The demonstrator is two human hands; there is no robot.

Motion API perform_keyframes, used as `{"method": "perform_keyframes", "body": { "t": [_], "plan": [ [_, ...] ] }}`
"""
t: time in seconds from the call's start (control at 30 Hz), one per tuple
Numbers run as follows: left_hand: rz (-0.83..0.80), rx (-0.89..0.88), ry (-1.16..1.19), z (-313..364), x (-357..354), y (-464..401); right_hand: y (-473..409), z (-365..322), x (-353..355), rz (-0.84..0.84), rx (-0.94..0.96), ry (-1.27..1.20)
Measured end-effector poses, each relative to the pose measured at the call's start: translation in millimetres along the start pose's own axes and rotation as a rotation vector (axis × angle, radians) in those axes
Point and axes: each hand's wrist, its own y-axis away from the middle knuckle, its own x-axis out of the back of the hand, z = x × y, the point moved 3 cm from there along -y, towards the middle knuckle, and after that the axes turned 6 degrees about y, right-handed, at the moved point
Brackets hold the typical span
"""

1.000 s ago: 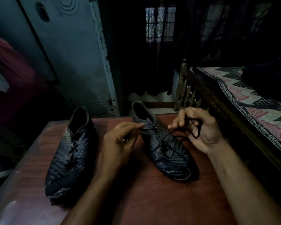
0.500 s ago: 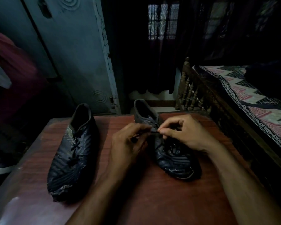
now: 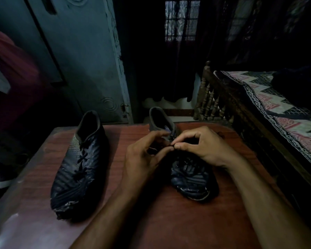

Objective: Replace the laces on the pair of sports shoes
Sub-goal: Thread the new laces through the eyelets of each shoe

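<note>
Two dark sports shoes lie on a reddish-brown table (image 3: 169,221), toes toward me. The left shoe (image 3: 79,166) is laced with a dark lace and nobody touches it. Over the right shoe (image 3: 190,177) my hands meet at its upper eyelets. My left hand (image 3: 144,159) and my right hand (image 3: 203,148) have their fingertips pressed together above the tongue, pinching the dark lace, which is barely visible between them. Both hands hide the middle of that shoe.
A wooden bed frame (image 3: 210,97) with a patterned cover (image 3: 280,112) runs along the right of the table. A blue-grey door (image 3: 83,56) stands behind the left shoe. Another shoe (image 3: 2,180) sits on the floor at the left.
My right hand, which held the lace pulled out to the right, has come in to the shoe's eyelets and meets my left hand there. The shoes have not moved.
</note>
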Motion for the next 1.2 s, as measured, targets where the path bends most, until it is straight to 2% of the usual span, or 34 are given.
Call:
{"method": "perform_keyframes", "body": {
  "t": [0.13,0.2,0.37,0.6,0.73,0.9,1.07,1.2],
  "plan": [
    [-0.27,-0.056,-0.146,-8,-11,0,3,10,9,0.161,-0.078,-0.279],
    [-0.353,-0.054,-0.219,-8,-13,1,4,13,9,0.201,-0.104,-0.346],
    [-0.455,0.019,-0.329,-17,-4,-3,3,11,3,0.156,-0.152,-0.336],
    [-0.504,-0.013,-0.367,-9,-2,-4,5,11,4,0.075,-0.128,-0.123],
    [-0.576,-0.013,-0.431,-10,-5,-2,5,15,5,0.062,-0.171,-0.246],
    [-0.519,-0.032,-0.374,-11,-4,-5,4,17,4,0.026,-0.168,-0.277],
    [-0.386,-0.071,-0.237,-17,-1,-6,1,12,2,-0.02,-0.08,0.024],
    [-0.261,-0.062,-0.184,-20,4,-7,0,10,0,-0.026,-0.06,0.093]
  ]
}}
